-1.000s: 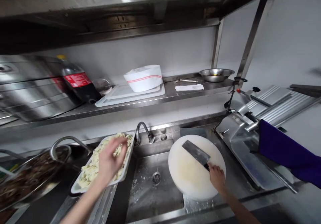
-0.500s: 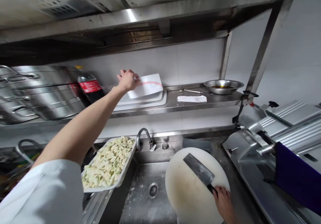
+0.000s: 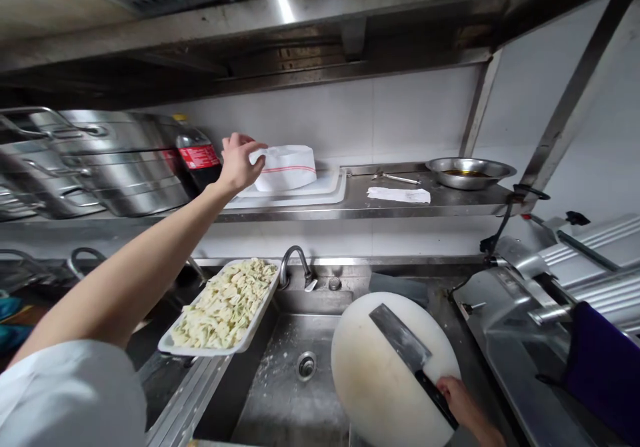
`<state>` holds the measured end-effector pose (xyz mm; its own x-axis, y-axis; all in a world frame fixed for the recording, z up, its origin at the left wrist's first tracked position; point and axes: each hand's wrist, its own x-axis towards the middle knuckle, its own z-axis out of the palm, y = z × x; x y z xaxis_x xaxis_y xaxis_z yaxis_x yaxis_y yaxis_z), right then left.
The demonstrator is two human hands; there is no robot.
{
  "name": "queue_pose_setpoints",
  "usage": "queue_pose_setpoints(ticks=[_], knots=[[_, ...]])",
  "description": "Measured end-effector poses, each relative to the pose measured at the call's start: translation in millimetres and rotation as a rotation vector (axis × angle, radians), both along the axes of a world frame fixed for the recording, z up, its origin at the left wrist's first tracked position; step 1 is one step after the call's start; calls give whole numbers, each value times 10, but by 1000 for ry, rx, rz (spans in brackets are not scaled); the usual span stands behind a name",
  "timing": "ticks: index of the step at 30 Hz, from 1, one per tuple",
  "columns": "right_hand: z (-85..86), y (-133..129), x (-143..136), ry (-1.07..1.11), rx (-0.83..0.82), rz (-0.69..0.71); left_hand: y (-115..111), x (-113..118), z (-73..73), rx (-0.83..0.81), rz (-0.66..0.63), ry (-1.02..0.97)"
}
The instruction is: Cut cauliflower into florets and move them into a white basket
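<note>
A white paper hat (image 3: pixel 289 170) with red stripes stands on pale tray lids (image 3: pixel 327 190) on the wall shelf. My left hand (image 3: pixel 241 161) is at the hat's left edge, thumb and fingers apart. Whether the fingertips still touch the hat I cannot tell. Below, a cleaver (image 3: pixel 400 337) lies flat on the round white cutting board (image 3: pixel 360 380), its black handle in full view. My right hand (image 3: pixel 461 400) is beside that handle at the board's right edge. Its fingers are slightly blurred and partly hidden.
A white tray (image 3: pixel 167 347) of chopped pale vegetable stands left of the sink (image 3: pixel 295 417) and its tap (image 3: pixel 295 253). On the shelf are steel pots (image 3: pixel 130 180), a cola bottle (image 3: pixel 197 153), a folded cloth (image 3: pixel 399 195) and a metal bowl (image 3: pixel 467 179). A slicing machine (image 3: pixel 505 327) stands right.
The paper hat has gone from tilted in my left hand to upright on the lids, and the left fingers have spread. My right hand has shifted off the cleaver handle to its right side.
</note>
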<state>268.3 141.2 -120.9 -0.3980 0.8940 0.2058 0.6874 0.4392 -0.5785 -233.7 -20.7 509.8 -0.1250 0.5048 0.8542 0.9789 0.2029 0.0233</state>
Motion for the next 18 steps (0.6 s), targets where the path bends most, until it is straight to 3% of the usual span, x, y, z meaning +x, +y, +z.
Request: queue_pose_setpoints(ticks=[3, 5, 6, 8, 10, 11, 13, 15, 17, 18], knots=[[136, -15, 34, 42, -169, 93, -378, 137, -374, 46, -51, 114], [265, -59, 61, 40, -213, 81, -707, 191, -861, -8, -111, 168], [330, -87, 84, 43, -228, 69, -895, 213, -1183, -71, -157, 170], [447, -151, 151, 70, -241, 0, -1319, 277, -1963, -255, -282, 94], [543, -232, 229, 130, -226, -130, -1805, 412, -2867, -511, -341, -157], [586, -285, 258, 184, -222, -193, -2065, 515, -3335, -597, -309, -332], [671, -432, 252, 328, -263, -269, -2602, 782, -4237, -723, -204, -672], [762, -646, 115, 449, -356, -266, -3130, 1094, -5006, -780, -8, -956], [858, -915, -184, 516, -444, -193, -3606, 1399, -5558, -797, 233, -1139], [907, -1058, -390, 543, -478, -133, -3812, 1535, -5736, -778, 331, -1194]])
